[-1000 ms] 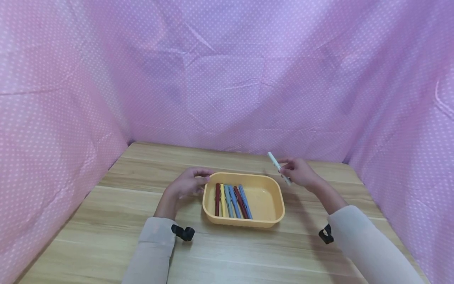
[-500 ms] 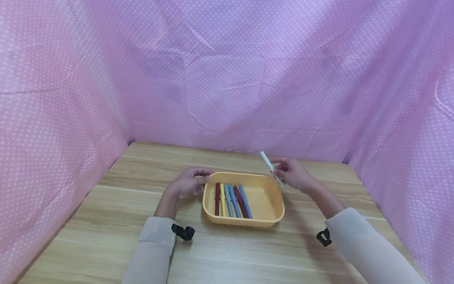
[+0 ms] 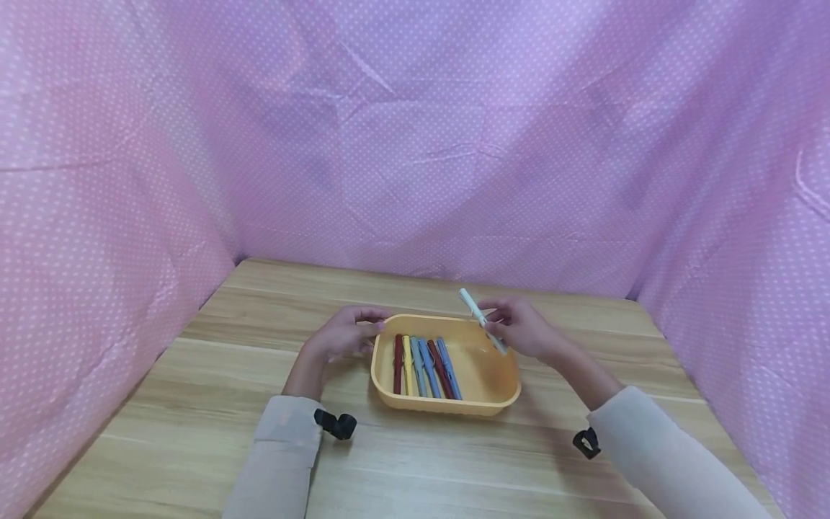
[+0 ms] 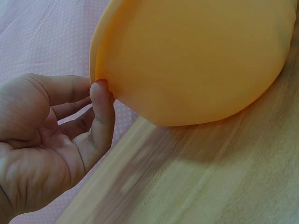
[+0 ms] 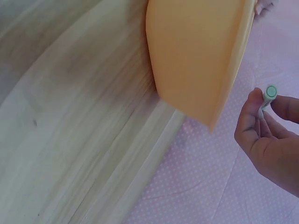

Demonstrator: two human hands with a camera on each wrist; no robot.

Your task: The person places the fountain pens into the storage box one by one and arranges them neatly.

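A shallow yellow-orange tray (image 3: 447, 407) stands on the table, with several pens (image 3: 424, 367) lying side by side in its left half: dark red, yellow, grey-green and blue. My left hand (image 3: 344, 333) pinches the tray's far left corner between thumb and fingers; the left wrist view shows this grip on the rim (image 4: 93, 56). Above the tray's far right corner, my right hand (image 3: 524, 331) pinches a whitish pen (image 3: 475, 308), tilted, its upper end pointing away to the left. In the right wrist view the pen's round pale-green end (image 5: 271, 91) faces the camera.
The tray rests on a wood-grain table (image 3: 259, 461). Pink dotted cloth (image 3: 415, 158) hangs behind it and along both sides. A black wrist mount (image 3: 336, 424) sits at the left cuff and another (image 3: 586, 442) at the right.
My right hand has moved left with the whitish pen, from beyond the tray's right side to over its far right corner. The left hand and the tray have stayed in place.
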